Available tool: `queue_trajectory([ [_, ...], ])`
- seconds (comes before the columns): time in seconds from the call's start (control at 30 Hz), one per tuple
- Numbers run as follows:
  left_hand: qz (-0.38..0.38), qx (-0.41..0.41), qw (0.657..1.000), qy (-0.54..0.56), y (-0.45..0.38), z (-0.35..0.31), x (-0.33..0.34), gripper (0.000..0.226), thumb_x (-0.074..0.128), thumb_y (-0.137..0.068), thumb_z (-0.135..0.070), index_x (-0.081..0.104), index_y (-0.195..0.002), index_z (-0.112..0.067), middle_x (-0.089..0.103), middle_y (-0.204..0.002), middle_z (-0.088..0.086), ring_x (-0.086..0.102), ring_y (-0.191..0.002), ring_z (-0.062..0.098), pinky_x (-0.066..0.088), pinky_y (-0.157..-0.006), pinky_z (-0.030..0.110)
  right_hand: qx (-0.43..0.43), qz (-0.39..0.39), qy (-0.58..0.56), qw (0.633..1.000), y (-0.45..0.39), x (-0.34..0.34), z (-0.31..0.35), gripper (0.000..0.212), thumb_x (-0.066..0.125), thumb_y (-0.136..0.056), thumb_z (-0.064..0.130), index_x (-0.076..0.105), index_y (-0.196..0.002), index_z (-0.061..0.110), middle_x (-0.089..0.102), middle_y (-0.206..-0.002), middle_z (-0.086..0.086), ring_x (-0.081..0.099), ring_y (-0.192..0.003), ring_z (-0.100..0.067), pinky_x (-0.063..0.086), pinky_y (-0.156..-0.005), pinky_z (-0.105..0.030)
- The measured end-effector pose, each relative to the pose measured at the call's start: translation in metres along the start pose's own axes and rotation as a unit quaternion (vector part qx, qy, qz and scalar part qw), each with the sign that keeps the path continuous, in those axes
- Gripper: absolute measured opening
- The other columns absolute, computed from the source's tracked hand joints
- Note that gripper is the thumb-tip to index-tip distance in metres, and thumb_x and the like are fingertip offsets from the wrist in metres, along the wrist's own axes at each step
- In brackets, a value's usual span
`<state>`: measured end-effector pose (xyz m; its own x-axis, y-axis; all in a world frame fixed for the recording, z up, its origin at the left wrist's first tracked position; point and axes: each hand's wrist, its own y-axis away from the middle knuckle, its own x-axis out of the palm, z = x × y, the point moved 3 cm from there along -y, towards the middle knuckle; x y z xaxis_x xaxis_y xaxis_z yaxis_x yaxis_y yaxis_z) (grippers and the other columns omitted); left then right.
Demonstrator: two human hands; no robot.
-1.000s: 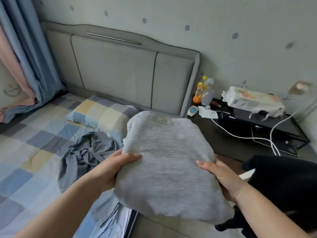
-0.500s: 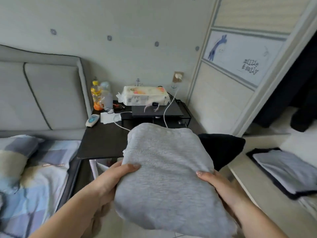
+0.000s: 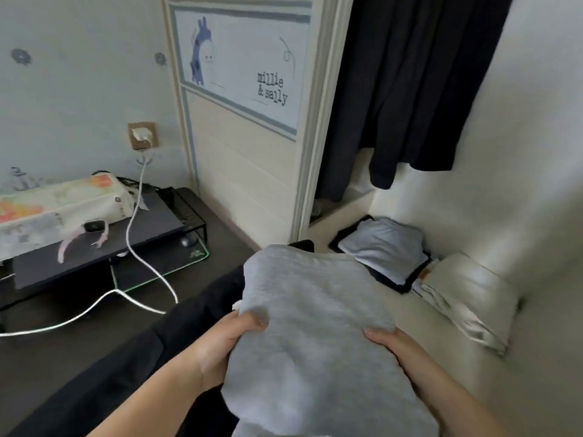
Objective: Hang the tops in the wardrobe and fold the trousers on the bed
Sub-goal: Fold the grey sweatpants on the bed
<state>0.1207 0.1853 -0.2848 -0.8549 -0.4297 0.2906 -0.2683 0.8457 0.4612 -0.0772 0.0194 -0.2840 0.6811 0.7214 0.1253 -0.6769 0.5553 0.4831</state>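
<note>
the wardrobe door panel (image 3: 243, 67) reads "millie & sally" beside a giraffe drawing.

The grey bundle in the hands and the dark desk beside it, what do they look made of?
The grey bundle looks like soft knitted cotton fleece: matte, heathered, with a fuzzy surface that sags where the left hand and right hand grip it. The dark desk seems to be matte laminate or painted wood: flat, hard, with only dull reflections.

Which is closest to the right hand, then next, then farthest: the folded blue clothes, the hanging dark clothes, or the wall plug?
From the right hand:
1. Folded blue clothes, just ahead on the wardrobe shelf.
2. Hanging dark clothes, above, inside the wardrobe.
3. Wall plug, far left.
</note>
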Motion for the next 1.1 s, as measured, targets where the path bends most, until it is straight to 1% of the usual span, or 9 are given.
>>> queue_trajectory([
  [0.07, 0.060, 0.011, 0.996, -0.072, -0.036, -0.007, 0.002, 0.106, 0.091, -0.011, -0.050, 0.059, -0.097, 0.004, 0.064, -0.089, 0.011, 0.065, -0.060, -0.006, 0.049, -0.066, 0.008, 0.003, -0.042, -0.023, 0.999, -0.008, -0.015, 0.001, 0.057, 0.071, -0.056, 0.019, 0.064, -0.109, 0.000, 0.072, -0.088, -0.021, 0.071, -0.070, -0.029, 0.055, -0.054, -0.028],
  [0.1, 0.099, 0.008, 0.994, -0.050, -0.055, -0.005, 0.002, 0.104, 0.093, -0.019, -0.050, 0.057, -0.101, 0.004, 0.062, -0.093, 0.010, 0.060, -0.051, -0.010, 0.049, -0.069, 0.008, 0.005, -0.065, -0.033, 0.997, -0.011, -0.022, 0.003, 0.058, 0.072, -0.055, 0.019, 0.064, -0.109, 0.000, 0.072, -0.088, -0.021, 0.071, -0.070, -0.029, 0.055, -0.054, -0.029],
  [0.13, 0.117, -0.028, 0.993, 0.000, -0.078, -0.007, 0.006, 0.084, 0.090, -0.054, -0.038, 0.055, -0.115, 0.007, 0.063, -0.102, 0.015, 0.059, -0.049, -0.011, 0.049, -0.084, 0.017, 0.005, -0.092, -0.040, 0.995, -0.013, -0.032, 0.003, 0.061, 0.075, -0.051, 0.019, 0.064, -0.108, 0.000, 0.072, -0.089, -0.021, 0.071, -0.070, -0.029, 0.055, -0.054, -0.029],
  [0.2, 0.117, -0.088, 0.989, -0.029, -0.114, -0.013, 0.022, 0.044, 0.062, -0.089, -0.013, 0.052, -0.129, 0.004, 0.066, -0.105, 0.020, 0.065, -0.055, -0.004, 0.045, -0.096, 0.034, 0.005, -0.131, -0.062, 0.990, -0.012, -0.046, 0.006, 0.061, 0.076, -0.046, 0.020, 0.065, -0.104, 0.003, 0.073, -0.084, -0.019, 0.071, -0.067, -0.028, 0.054, -0.051, -0.028],
  [0.33, 0.112, -0.134, 0.985, 0.005, -0.170, -0.012, 0.060, 0.065, 0.084, -0.067, -0.030, 0.058, -0.124, -0.011, 0.069, -0.112, 0.017, 0.067, -0.103, 0.036, 0.050, -0.094, 0.050, -0.003, -0.188, -0.121, 0.975, -0.010, -0.080, 0.001, 0.053, 0.071, -0.055, 0.021, 0.066, -0.104, 0.004, 0.073, -0.083, -0.017, 0.071, -0.066, -0.026, 0.053, -0.050, -0.025],
  [0.57, 0.138, -0.167, 0.976, -0.028, -0.265, -0.018, 0.119, 0.055, 0.076, -0.071, -0.022, 0.061, -0.121, -0.007, 0.070, -0.108, 0.019, 0.068, -0.098, 0.034, 0.057, -0.075, 0.038, -0.006, -0.226, -0.209, 0.952, -0.053, -0.145, -0.014, 0.068, 0.082, -0.047, 0.025, 0.066, -0.109, 0.004, 0.072, -0.094, -0.020, 0.071, -0.078, -0.029, 0.055, -0.063, -0.029],
  [0.67, 0.137, -0.178, 0.973, -0.052, -0.309, -0.025, 0.133, 0.054, 0.077, -0.071, -0.019, 0.062, -0.120, -0.004, 0.069, -0.109, 0.021, 0.068, -0.098, 0.035, 0.056, -0.076, 0.038, -0.005, -0.214, -0.231, 0.949, -0.091, -0.177, -0.013, 0.058, 0.078, -0.054, 0.018, 0.066, -0.107, 0.001, 0.073, -0.087, -0.017, 0.072, -0.072, -0.024, 0.054, -0.054, -0.024],
  [0.9, 0.109, -0.218, 0.965, -0.097, -0.443, -0.047, 0.164, 0.037, 0.065, -0.083, -0.018, 0.064, -0.118, -0.009, 0.070, -0.108, 0.020, 0.070, -0.092, 0.033, 0.056, -0.076, 0.037, 0.037, -0.198, -0.252, 0.947, -0.197, -0.263, -0.002, 0.058, 0.067, -0.065, 0.029, 0.063, -0.118, 0.006, 0.070, -0.104, -0.022, 0.070, -0.088, -0.033, 0.055, -0.067, -0.033],
  [1.1, 0.097, -0.165, 0.969, -0.156, -0.553, -0.092, 0.178, 0.040, 0.067, -0.082, -0.021, 0.059, -0.122, -0.018, 0.071, -0.109, 0.015, 0.068, -0.099, 0.032, 0.053, -0.082, 0.040, 0.002, -0.191, -0.262, 0.946, -0.292, -0.327, 0.038, 0.047, 0.069, -0.063, 0.024, 0.066, -0.106, 0.008, 0.072, -0.096, -0.020, 0.070, -0.081, -0.032, 0.057, -0.066, -0.035],
])
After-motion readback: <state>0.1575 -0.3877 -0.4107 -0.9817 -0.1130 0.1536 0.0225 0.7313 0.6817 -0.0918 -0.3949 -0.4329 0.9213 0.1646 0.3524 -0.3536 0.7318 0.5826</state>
